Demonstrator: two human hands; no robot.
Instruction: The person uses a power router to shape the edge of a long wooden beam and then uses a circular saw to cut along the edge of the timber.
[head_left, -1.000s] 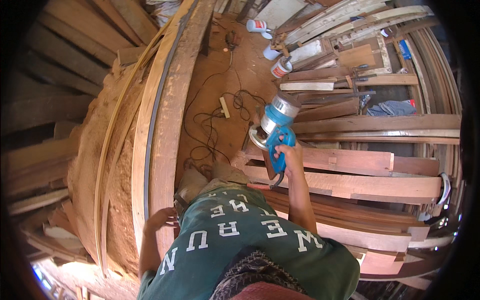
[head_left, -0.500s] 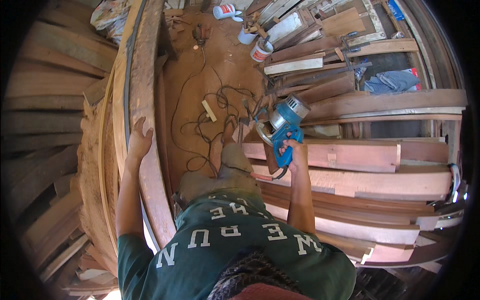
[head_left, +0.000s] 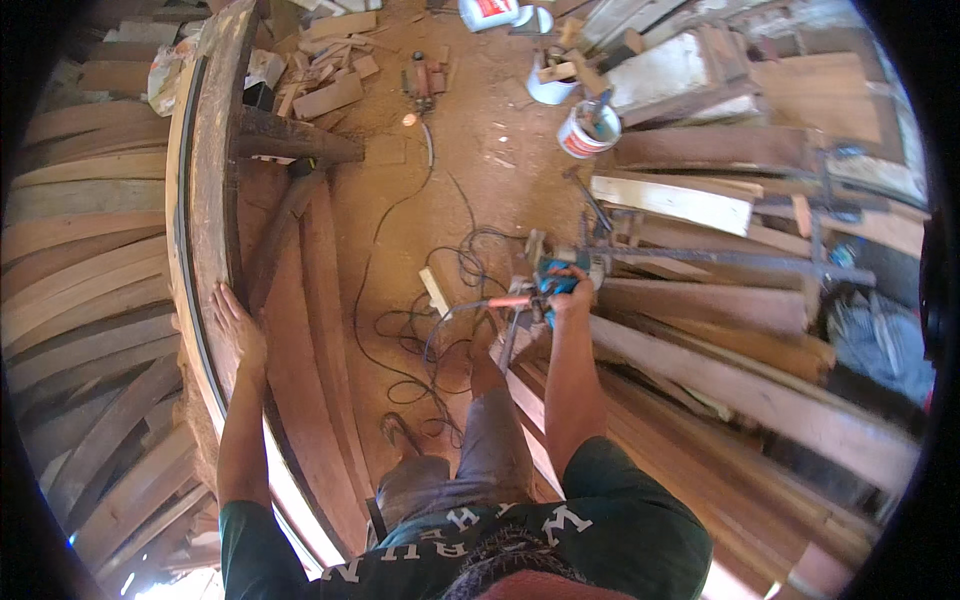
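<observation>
My left hand (head_left: 240,325) lies with fingers stretched out against the edge of a long, thick wooden beam (head_left: 218,150) at the left. A dark strip and a pale batten run along that beam's far-left side. On the right, my right hand (head_left: 570,295) is wrapped round the handle of a blue power tool (head_left: 552,275), which looks like a circular saw. Its cord (head_left: 503,302), orange near the tool, trails left toward the floor. The hand and motion blur hide most of the tool, including its blade area.
Black cable loops (head_left: 425,350) lie around my feet beside a pale wood block (head_left: 435,292). Stacked boards (head_left: 740,370) fill the right side, with a long clamp (head_left: 720,262) across some. White buckets (head_left: 588,132), a red tool (head_left: 424,82) and wood offcuts (head_left: 330,97) stand or lie farther off.
The view has tilted forward and turned. My right hand has swung the blue tool forward, turning it away from me. My left hand has flattened along the beam's edge.
</observation>
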